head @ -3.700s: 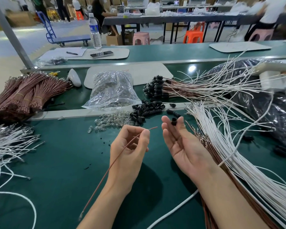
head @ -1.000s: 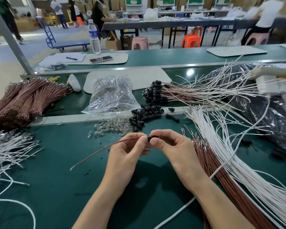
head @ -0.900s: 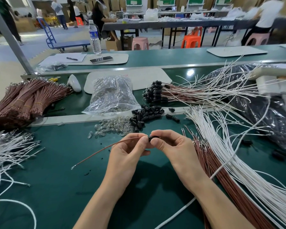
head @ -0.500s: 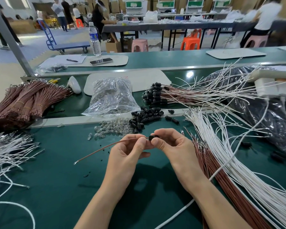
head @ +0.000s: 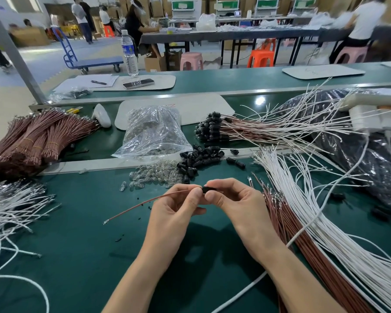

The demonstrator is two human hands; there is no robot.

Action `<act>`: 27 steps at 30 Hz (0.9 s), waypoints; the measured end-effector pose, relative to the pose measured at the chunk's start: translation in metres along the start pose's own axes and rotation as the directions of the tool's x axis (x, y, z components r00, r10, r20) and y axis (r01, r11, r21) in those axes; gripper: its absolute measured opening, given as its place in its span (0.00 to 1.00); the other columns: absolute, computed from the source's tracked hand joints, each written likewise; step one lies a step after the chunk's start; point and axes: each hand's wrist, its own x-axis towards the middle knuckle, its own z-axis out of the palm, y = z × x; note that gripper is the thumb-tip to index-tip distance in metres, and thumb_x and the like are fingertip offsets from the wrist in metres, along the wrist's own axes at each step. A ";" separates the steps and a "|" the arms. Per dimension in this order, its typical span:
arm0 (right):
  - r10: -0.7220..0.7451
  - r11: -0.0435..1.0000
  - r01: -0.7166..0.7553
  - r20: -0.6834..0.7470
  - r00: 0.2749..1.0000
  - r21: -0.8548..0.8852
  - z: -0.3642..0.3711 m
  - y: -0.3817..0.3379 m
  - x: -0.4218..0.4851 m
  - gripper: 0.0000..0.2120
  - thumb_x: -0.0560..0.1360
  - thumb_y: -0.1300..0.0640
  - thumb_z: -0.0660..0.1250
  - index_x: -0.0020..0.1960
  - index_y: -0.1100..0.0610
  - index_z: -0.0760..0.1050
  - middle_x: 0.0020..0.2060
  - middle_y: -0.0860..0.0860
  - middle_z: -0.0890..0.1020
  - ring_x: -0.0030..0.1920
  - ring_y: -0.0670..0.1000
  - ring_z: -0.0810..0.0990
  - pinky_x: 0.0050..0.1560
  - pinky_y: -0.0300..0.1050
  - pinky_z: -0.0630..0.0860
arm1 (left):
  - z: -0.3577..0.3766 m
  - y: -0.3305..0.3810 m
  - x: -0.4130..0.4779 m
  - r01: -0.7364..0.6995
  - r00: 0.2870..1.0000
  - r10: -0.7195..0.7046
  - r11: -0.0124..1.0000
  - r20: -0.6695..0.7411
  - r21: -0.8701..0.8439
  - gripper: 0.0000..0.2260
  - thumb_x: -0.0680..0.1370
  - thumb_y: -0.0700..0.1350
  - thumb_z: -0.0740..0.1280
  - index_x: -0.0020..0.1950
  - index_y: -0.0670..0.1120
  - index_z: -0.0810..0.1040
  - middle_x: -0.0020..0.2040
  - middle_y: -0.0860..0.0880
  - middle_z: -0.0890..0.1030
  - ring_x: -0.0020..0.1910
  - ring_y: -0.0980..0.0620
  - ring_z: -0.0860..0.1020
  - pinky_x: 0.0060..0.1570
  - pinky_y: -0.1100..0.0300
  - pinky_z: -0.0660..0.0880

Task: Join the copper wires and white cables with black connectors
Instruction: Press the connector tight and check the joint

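Green bench mat (head: 77,245): right hand (head: 237,204), palm-open before, now pinches small black plastic connector (head: 209,189). Left hand (head: 174,213) pinches thin copper-brown wire (head: 145,202) into it; I judge insertion begun.

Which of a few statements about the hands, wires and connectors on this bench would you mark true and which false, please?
1. The left hand pinches a copper wire. True.
2. The right hand holds a white cable. False: it pinches a black connector at the end of the wire.
3. The loose black connectors lie in a pile beyond the hands, beside the clear bag. True.
4. The water bottle lies on its side. False: it stands upright on the far bench.
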 end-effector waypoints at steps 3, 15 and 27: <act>-0.012 1.000 0.012 0.000 1.000 -0.005 0.000 -0.001 0.001 0.11 0.64 0.53 0.77 0.46 0.49 0.86 0.42 0.50 0.88 0.44 0.45 0.86 0.47 0.31 0.77 | 0.000 -0.001 0.001 -0.001 1.000 0.001 0.999 -0.011 -0.040 0.14 0.75 0.50 0.68 0.53 0.41 0.79 0.44 0.45 0.87 0.47 0.49 0.86 0.44 0.62 0.81; -0.025 0.999 0.026 0.011 1.000 -0.035 0.002 0.002 0.000 0.10 0.66 0.54 0.77 0.47 0.48 0.85 0.42 0.51 0.88 0.46 0.48 0.87 0.48 0.32 0.78 | -0.001 -0.005 0.002 -0.011 1.000 0.010 0.999 -0.014 -0.033 0.11 0.75 0.49 0.69 0.50 0.43 0.82 0.43 0.47 0.87 0.45 0.52 0.85 0.46 0.63 0.80; -0.010 1.000 0.011 0.028 1.000 -0.020 -0.002 0.002 0.002 0.09 0.65 0.54 0.78 0.46 0.50 0.85 0.43 0.51 0.88 0.46 0.48 0.87 0.48 0.33 0.78 | -0.002 -0.005 0.002 -0.012 1.000 0.012 0.999 0.008 -0.043 0.11 0.75 0.50 0.69 0.52 0.43 0.80 0.44 0.46 0.86 0.47 0.49 0.86 0.45 0.61 0.81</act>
